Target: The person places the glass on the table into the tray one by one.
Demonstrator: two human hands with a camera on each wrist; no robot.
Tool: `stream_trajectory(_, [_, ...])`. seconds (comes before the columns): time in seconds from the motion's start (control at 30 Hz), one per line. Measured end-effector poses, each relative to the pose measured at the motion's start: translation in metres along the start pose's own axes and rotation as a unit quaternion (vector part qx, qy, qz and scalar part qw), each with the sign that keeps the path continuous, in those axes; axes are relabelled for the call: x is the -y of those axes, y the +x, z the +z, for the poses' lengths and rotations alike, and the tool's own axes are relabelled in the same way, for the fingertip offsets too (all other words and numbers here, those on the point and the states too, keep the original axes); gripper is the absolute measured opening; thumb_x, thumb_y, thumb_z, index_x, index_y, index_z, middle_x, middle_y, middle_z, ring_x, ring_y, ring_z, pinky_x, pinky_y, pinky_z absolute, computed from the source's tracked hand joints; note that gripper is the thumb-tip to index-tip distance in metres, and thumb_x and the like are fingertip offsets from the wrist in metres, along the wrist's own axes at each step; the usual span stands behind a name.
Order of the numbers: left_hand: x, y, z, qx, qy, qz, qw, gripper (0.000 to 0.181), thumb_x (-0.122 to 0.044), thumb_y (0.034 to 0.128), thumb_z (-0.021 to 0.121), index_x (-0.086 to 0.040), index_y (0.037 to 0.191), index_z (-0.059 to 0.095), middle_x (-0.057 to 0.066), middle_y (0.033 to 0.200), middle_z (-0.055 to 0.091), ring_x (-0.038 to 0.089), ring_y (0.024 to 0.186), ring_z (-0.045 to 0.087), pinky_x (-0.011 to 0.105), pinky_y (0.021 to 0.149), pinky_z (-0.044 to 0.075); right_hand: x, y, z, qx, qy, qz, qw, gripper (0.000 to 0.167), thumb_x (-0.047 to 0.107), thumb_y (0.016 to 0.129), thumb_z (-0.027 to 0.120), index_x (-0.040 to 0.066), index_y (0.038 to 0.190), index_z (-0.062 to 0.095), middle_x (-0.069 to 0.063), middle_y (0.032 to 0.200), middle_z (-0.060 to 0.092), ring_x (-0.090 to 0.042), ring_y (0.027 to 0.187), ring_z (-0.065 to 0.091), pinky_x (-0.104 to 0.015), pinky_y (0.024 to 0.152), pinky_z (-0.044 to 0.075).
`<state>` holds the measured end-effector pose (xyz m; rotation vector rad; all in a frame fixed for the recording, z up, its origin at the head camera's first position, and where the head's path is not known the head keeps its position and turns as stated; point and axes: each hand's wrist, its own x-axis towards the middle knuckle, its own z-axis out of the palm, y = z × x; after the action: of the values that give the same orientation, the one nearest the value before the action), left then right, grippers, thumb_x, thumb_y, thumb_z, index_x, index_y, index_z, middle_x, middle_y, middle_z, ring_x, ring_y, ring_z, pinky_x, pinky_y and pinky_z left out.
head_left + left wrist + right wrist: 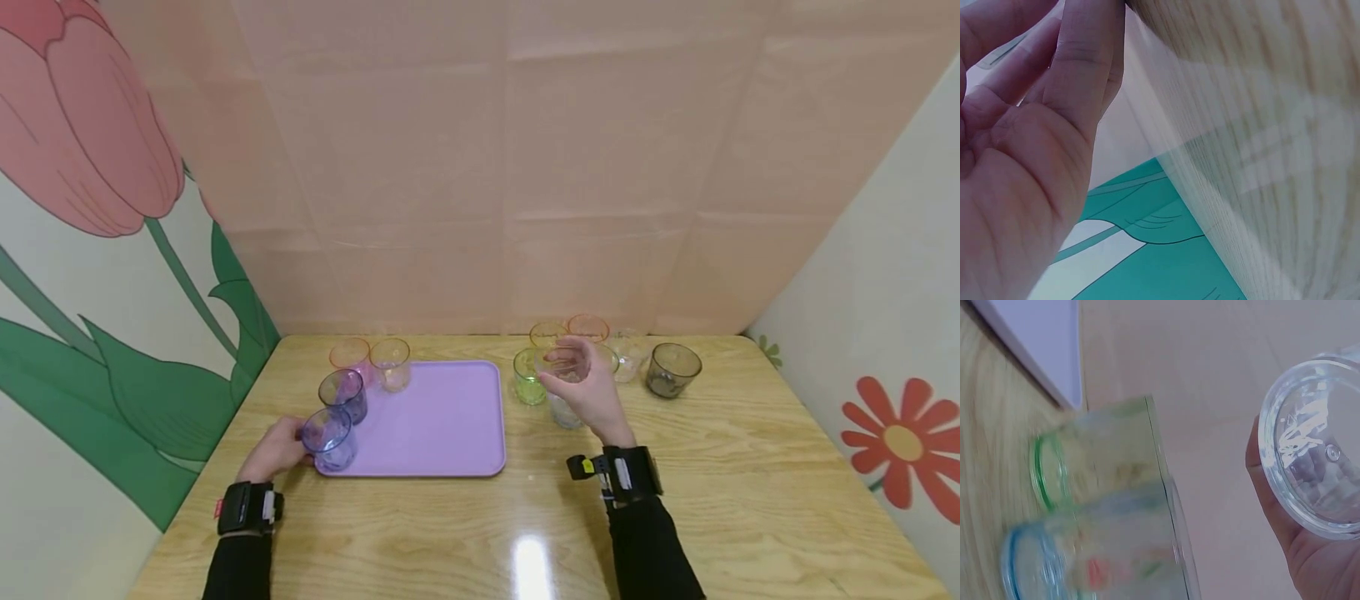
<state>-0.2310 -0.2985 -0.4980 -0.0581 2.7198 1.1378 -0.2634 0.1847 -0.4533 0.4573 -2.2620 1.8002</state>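
My right hand [588,387] is raised over the right-hand group of glasses and grips a clear glass [1316,481], its round base turned toward the right wrist camera. Below it stand a green glass [529,383] and a pale glass [566,414], which shows a bluish base in the right wrist view. At the left edge of the purple tray [435,425], my left hand [273,450] is beside a blue glass [330,446]. Its fingertips run out of the left wrist view, so whether they grip the glass or the tray edge is hidden.
Behind the blue glass, a dark blue glass [345,404], a pinkish glass [360,358] and an amber-rimmed glass [392,375] stand along the tray's left side. A smoky glass [672,371] is farthest right, near yellow-rimmed [547,327] and orange-rimmed glasses [588,322]. Walls enclose the table's back and sides.
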Motion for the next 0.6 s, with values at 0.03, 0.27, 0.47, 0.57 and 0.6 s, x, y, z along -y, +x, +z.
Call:
stream_trajectory(0.03, [0.0,0.0,0.0,-0.001,0.0,0.0,1.0,0.022,0.012,0.083,0.055,0.011,0.103,0.065,0.014,0.09,0.065,0.021,0.078,0.058,0.032,0.066,0.053,0.0,0.0,0.004,0.003,-0.002,-0.005,1.0,0.061,0.015,0.085,0.076,0.006,0.136,0.044,-0.021,0.118,0.06,-0.012,0.097,0.064,-0.024,0.085,0.052])
stream_trajectory(0.27, [0.0,0.001,0.001,-0.007,-0.003,0.006,1.0,0.019,0.01,0.0835,0.057,0.01,0.101,0.066,0.012,0.087,0.065,0.02,0.076,0.058,0.03,0.064,0.053,0.0,0.003,0.029,0.005,-0.012,-0.013,0.9998,0.063,0.017,0.08,0.08,0.009,0.133,0.048,-0.021,0.115,0.062,-0.026,0.097,0.063,-0.026,0.081,0.052])
stream_trajectory(0.47, [0.001,0.001,0.001,-0.002,-0.015,0.011,0.9998,0.02,0.011,0.0831,0.057,0.011,0.101,0.065,0.013,0.088,0.066,0.021,0.077,0.059,0.032,0.065,0.054,-0.004,0.006,0.051,0.012,-0.029,-0.001,0.9995,0.067,0.024,0.076,0.084,0.009,0.132,0.05,-0.016,0.11,0.065,-0.029,0.094,0.065,-0.03,0.076,0.055])
stream_trajectory(0.57, [0.002,0.0,0.001,0.0,-0.015,0.004,0.9999,0.023,0.013,0.0831,0.056,0.012,0.104,0.065,0.014,0.09,0.066,0.021,0.078,0.059,0.032,0.066,0.054,-0.007,0.008,0.062,0.019,-0.028,0.009,0.9994,0.066,0.028,0.076,0.084,0.011,0.13,0.051,-0.015,0.109,0.066,-0.025,0.093,0.064,-0.034,0.077,0.055])
stream_trajectory(0.6, [0.002,0.0,0.001,0.0,-0.015,0.001,0.9999,0.024,0.013,0.083,0.055,0.012,0.105,0.065,0.014,0.09,0.066,0.021,0.078,0.059,0.033,0.066,0.054,-0.008,0.009,0.065,0.022,-0.026,0.013,0.9993,0.066,0.03,0.076,0.084,0.011,0.13,0.051,-0.016,0.11,0.066,-0.024,0.094,0.064,-0.036,0.077,0.054])
